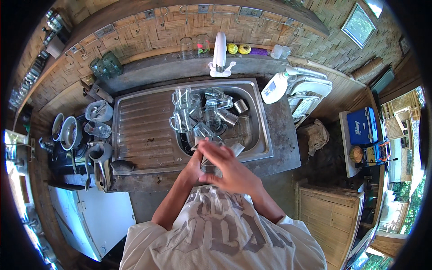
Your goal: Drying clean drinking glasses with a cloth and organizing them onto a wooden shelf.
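Both hands meet over the sink's front edge around a clear drinking glass (210, 168), which shows partly in the gap between them. My left hand (194, 167) is closed against its left side, fingers partly hidden. Curved across the top, my right hand (229, 168) has its thumb on the near side and its fingers reaching left. Beyond them, the steel sink (267, 130) holds a jumble of glass mugs and cups. A glass mug (182, 120) stands at the basin's left edge, and a steel cup (240, 106) lies at the right.
A white faucet (220, 51) rises behind the basin. To the right stand a white bottle (275, 88) and a rack of white plates (310, 90). Left of the ribbed drainboard (141, 130) are pans (71, 133) and a glass jar (97, 129). Green mugs (106, 65) sit on the back ledge.
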A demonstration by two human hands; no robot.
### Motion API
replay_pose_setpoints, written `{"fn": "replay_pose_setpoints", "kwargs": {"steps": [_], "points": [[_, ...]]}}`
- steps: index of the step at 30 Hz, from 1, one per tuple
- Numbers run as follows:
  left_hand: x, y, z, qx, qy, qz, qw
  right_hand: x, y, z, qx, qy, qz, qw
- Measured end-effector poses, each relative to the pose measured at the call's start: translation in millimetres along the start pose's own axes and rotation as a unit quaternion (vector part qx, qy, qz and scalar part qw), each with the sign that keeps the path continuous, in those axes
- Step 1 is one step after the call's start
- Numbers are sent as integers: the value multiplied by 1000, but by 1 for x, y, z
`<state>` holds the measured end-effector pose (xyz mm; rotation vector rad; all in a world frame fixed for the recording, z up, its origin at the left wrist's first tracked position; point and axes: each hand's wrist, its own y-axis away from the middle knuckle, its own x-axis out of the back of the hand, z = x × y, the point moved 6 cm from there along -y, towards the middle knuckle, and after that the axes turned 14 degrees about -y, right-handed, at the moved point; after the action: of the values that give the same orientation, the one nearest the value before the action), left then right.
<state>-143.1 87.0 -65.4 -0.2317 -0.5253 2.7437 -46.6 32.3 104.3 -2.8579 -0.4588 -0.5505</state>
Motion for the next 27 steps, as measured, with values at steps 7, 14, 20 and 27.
{"fn": "replay_pose_setpoints", "kwargs": {"steps": [7,14,20,27], "points": [[-28,7,-14,582,338,-40,739,-9,35,-169,278,-487,-394,728],[-18,-28,72,339,156,-32,927,33,3,10,-81,312,116,939],[-13,-17,16,505,259,-46,822,13,-1,63,-131,79,34,988],[-19,-10,2,566,322,-44,758,13,0,76,-118,39,48,991]]}}
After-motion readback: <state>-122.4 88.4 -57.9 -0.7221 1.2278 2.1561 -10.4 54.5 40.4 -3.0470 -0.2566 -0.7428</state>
